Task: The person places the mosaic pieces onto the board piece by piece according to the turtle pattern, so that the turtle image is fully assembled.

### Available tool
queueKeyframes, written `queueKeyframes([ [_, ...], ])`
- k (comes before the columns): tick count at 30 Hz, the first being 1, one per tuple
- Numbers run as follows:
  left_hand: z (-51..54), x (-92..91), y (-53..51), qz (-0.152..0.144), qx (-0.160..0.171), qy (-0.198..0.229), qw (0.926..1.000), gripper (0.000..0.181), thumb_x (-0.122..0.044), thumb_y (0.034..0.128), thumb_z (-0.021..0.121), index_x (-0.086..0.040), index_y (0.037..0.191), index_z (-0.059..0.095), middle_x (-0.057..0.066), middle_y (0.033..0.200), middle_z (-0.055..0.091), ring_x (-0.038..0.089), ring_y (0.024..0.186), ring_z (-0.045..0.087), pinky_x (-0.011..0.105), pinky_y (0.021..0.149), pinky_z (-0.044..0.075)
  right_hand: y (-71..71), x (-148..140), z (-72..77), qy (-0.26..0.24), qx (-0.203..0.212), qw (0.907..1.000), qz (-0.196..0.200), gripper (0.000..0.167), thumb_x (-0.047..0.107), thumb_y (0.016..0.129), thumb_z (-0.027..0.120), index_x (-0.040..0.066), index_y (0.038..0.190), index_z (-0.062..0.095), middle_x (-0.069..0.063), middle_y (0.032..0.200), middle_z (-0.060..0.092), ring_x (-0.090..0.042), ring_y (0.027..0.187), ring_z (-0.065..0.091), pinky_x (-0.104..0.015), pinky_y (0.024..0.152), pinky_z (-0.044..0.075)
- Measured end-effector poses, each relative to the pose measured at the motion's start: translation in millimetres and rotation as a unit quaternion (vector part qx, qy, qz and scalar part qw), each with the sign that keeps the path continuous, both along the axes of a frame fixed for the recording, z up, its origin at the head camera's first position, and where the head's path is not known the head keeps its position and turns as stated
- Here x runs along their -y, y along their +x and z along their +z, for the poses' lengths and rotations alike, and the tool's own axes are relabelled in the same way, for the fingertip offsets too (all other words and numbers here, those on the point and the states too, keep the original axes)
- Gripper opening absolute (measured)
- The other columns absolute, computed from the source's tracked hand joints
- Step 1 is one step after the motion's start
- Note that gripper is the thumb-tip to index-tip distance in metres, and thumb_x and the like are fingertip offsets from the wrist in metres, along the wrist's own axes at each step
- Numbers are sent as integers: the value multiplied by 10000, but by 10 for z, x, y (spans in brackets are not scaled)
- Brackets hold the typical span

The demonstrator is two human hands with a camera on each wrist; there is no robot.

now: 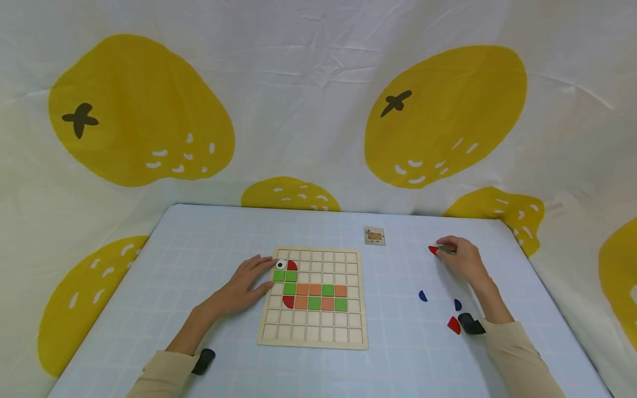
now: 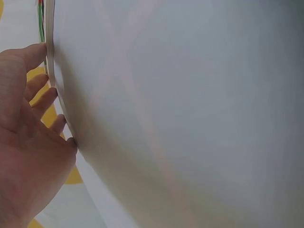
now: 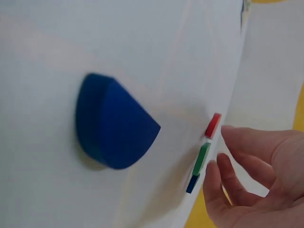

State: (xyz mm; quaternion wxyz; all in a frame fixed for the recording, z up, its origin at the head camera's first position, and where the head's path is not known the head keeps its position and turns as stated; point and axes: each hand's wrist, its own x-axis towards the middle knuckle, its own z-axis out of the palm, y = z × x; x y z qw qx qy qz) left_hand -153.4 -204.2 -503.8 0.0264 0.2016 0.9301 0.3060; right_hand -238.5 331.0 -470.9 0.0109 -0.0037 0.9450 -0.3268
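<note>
My left hand (image 1: 244,284) lies at the left edge of a square wooden grid board (image 1: 312,347), fingers extended and touching its rim. In the left wrist view, the fingertips of the left hand (image 2: 38,109) meet the board's edge (image 2: 49,28). Coloured tiles on the grid include an eye tile (image 1: 281,265), red rounded pieces (image 1: 292,266), and green and orange squares (image 1: 314,289). Over at the right, my right hand (image 1: 461,258) is at a red piece (image 1: 433,250) and a green piece (image 3: 201,159). Its thumb and fingers stand apart there, with a blue piece (image 3: 192,184) close by.
Two blue pieces (image 1: 423,296) (image 1: 458,304) and a red quarter-round piece (image 1: 453,325) lie right of the board, near the right forearm. A small picture card (image 1: 375,235) sits at the back. Behind the table (image 1: 209,232) hangs a white cloth with yellow fruit prints.
</note>
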Motion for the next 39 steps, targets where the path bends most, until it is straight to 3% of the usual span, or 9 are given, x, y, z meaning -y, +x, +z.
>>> queueKeyframes([
  [13,-9,-3,2,33,55,-31,10000,557,-271,1041,632,-100,1546,467,155,1580,422,453,1509,237,673,1170,259,-62,-99,-4,352,417,9983,219,348,10,989,628,-110,1314,600,-350,1277,559,-481,1115,521,-616,1007,485],
  [21,4,-8,-1,30,62,-82,9999,563,-297,1047,618,-105,1552,458,155,1587,414,451,1512,231,673,1172,253,-76,-114,-14,507,388,9977,230,331,26,978,662,-118,1270,599,-327,1209,587,-454,1068,537,-601,993,497],
  [31,0,8,-6,12,117,-37,9999,567,-285,1048,618,-93,1555,451,158,1585,415,451,1518,215,673,1180,231,61,-86,-7,225,-31,9997,-9,235,47,977,684,-81,1157,605,-272,1094,635,-406,989,578,-563,946,520],
  [39,4,18,-4,-37,41,44,10000,565,-264,1041,627,-89,1550,457,169,1570,431,469,1511,227,684,1178,220,180,23,16,88,-98,9998,140,281,73,1016,623,-48,1269,618,-274,1142,641,-424,1039,600,-578,953,533],
])
